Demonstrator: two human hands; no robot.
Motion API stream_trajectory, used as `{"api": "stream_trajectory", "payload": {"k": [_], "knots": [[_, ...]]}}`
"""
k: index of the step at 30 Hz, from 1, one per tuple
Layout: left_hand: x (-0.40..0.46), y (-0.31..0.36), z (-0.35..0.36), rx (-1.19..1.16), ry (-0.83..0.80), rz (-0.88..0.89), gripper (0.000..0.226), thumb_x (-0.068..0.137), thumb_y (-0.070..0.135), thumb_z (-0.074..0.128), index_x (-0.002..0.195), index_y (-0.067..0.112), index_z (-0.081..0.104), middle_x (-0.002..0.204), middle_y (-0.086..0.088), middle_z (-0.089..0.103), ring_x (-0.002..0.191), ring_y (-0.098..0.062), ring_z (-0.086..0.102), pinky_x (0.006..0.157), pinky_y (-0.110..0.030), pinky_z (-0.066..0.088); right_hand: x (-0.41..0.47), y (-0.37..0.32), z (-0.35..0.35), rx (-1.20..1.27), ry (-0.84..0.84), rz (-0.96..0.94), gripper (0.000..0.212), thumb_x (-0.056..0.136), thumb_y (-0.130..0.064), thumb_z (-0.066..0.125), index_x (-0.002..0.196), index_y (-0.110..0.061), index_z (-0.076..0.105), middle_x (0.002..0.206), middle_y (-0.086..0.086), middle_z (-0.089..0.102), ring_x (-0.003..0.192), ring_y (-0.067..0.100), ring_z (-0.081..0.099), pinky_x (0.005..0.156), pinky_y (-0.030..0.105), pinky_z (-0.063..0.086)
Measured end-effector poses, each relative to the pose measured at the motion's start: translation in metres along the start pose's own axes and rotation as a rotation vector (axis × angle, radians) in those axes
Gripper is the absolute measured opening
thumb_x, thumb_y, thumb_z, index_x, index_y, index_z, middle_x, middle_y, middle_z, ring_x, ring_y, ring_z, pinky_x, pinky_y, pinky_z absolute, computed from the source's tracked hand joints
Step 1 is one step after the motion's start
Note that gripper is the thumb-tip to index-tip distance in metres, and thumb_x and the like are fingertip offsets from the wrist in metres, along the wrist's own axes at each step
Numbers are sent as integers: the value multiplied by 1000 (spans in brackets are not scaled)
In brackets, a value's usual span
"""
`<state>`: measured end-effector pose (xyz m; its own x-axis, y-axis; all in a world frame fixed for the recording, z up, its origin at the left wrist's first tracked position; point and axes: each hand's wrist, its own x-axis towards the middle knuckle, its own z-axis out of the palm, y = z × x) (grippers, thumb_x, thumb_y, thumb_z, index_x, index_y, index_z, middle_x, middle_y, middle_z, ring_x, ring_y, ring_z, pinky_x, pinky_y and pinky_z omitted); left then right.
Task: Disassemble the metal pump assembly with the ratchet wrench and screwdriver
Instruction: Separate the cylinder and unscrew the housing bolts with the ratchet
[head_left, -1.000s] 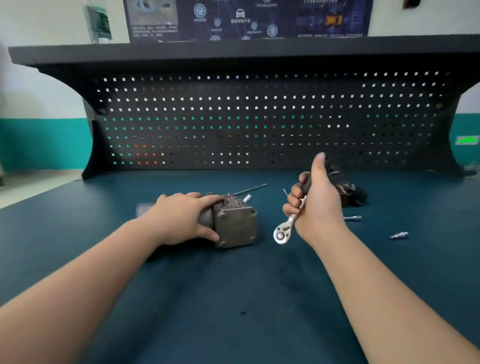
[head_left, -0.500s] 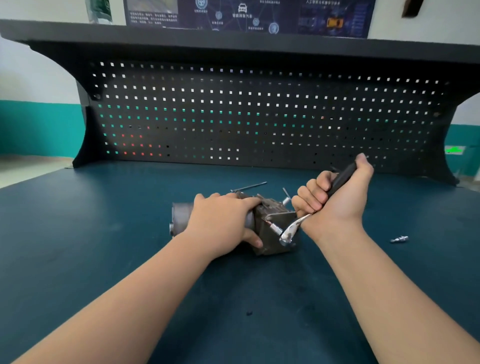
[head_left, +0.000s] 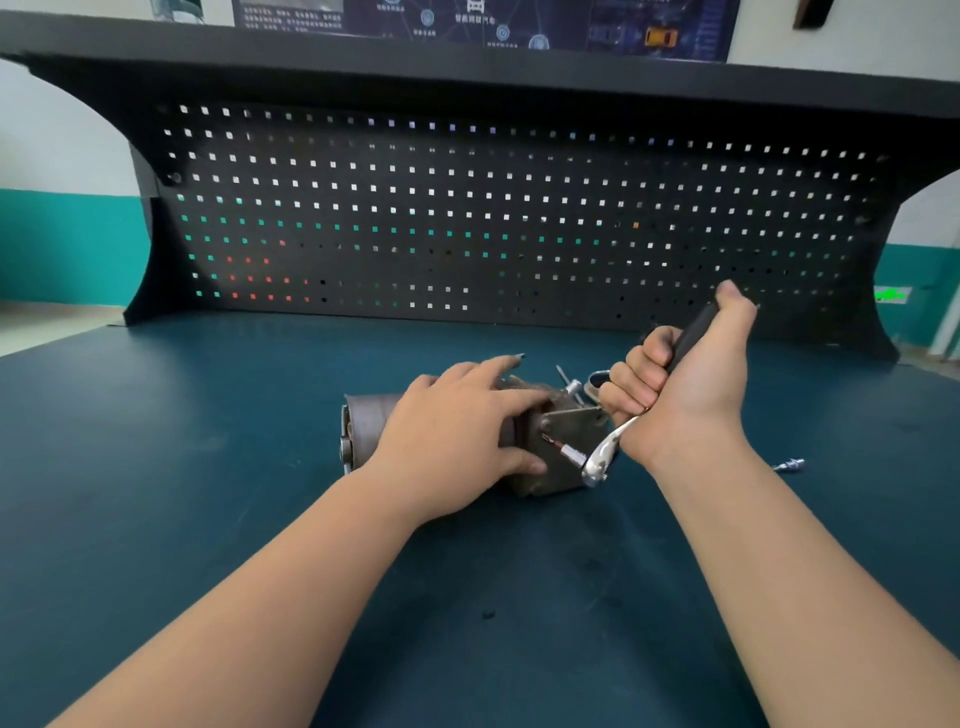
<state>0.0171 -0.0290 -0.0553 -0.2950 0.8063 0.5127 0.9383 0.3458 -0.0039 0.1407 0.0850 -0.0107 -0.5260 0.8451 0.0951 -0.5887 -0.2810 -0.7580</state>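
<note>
The rusty metal pump assembly (head_left: 563, 470) lies on its side on the dark blue bench top, its round cylinder end (head_left: 366, 423) pointing left. My left hand (head_left: 457, 431) presses down over its middle, fingers spread across the body. My right hand (head_left: 685, 382) is clenched around the black handle of the ratchet wrench (head_left: 602, 460). The wrench's chrome head sits at the block's right face, and its bit is set against a fastener on that face. The far side of the pump is hidden by my hands.
A loose socket bit (head_left: 789, 464) lies on the bench to the right. A thin metal rod tip (head_left: 517, 356) shows behind my left hand, and a small shiny part (head_left: 597, 376) sits behind the pump. The black pegboard (head_left: 493, 218) closes off the back.
My right hand brought the ratchet wrench from the air down onto the pump's right face. My left hand stayed on the pump, and the view has moved closer.
</note>
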Motion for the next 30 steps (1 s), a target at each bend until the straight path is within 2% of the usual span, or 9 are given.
{"api": "stream_trajectory", "payload": {"k": [2,5,14,19,23,25,27,28,30], "knots": [[-1,3,-1,-78,40,43,54,79,59,59,130,47,47,139,23,45,128,-8,41,92,-30,32,0,0,-1,-2,4,-5,66,82,-71,38,43,-18,30,43,-4,18,38,14,13,38,19,12],[0,6,0,-152,92,32,43,82,52,60,123,41,58,126,22,58,120,-7,50,92,-30,40,0,-2,-1,12,6,-10,67,82,-72,38,43,-18,30,42,-4,18,38,14,13,38,19,13],[-2,12,-2,-172,167,15,35,82,47,63,116,38,65,118,13,66,110,-11,59,87,-30,46,-1,-1,1,82,44,-20,68,81,-76,41,47,-18,32,47,-3,18,41,13,14,39,20,17],[-2,12,-6,-173,112,25,44,78,45,67,121,40,61,123,12,63,112,-13,58,90,-30,44,-15,7,13,98,49,-178,63,82,-73,47,54,-17,39,47,-4,29,40,12,27,39,21,27],[-4,13,-7,-209,56,14,46,78,35,69,123,38,60,125,15,61,113,-8,55,96,-26,40,-25,19,19,-1,64,-411,52,90,-59,48,63,-16,37,48,-1,28,43,14,23,38,21,24],[-8,16,-14,-377,116,-114,32,81,25,65,112,35,68,112,17,68,102,-1,56,87,-9,36,-26,21,19,-49,62,-472,47,93,-53,48,67,-16,38,50,-1,28,45,15,23,38,21,25],[-13,25,-22,-666,327,-381,16,80,18,57,81,26,71,81,15,72,81,-3,62,75,-6,42,-25,20,20,-90,31,-494,44,95,-48,48,69,-14,41,48,-1,30,43,13,24,38,21,25],[-15,30,-25,-805,381,-519,16,78,18,53,71,18,67,71,9,71,75,-11,65,74,-17,49,-24,19,21,-108,12,-496,42,96,-46,48,70,-13,42,47,-2,31,41,12,25,38,20,25],[-17,43,-27,-1114,197,-750,23,80,20,51,69,3,61,72,-14,71,67,-31,67,69,-42,57,-23,19,21,-122,-28,-495,40,97,-43,47,71,-13,43,45,-4,33,40,10,26,38,20,25]]}}
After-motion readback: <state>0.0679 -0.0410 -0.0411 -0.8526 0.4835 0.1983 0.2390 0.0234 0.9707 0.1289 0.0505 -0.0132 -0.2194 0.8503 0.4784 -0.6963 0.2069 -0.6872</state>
